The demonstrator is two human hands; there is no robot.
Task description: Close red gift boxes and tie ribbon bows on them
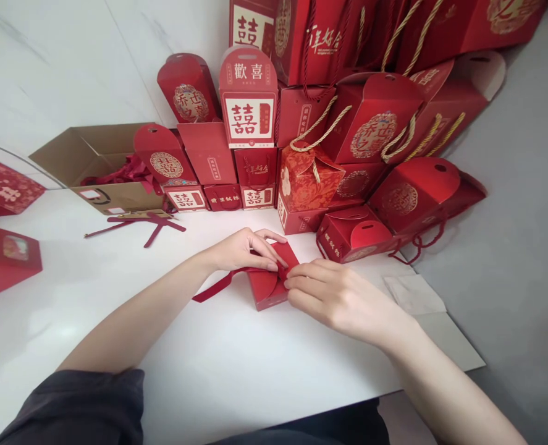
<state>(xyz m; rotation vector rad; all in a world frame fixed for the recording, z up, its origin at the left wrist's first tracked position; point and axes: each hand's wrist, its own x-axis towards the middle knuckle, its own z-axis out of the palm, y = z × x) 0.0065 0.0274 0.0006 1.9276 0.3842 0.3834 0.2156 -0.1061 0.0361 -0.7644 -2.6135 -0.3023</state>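
A small red gift box (264,285) lies on the white table, slightly turned, between my two hands. A dark red ribbon (217,288) crosses its top, and one end trails off over the left side. My left hand (250,248) comes over the box's upper left, its thumb and fingers pinching the ribbon near the middle of the lid. From the right, my right hand (329,289) bends its fingers together on the ribbon at the same spot. The fingertips partly cover the ribbon's crossing there.
Behind stand stacked red gift boxes (248,117), some with rope handles. An open cardboard box (116,196) holding red ribbons is at the left, with loose ribbon pieces (151,224) in front. More red boxes (7,256) sit far left; a pale flat sheet (450,337) lies right.
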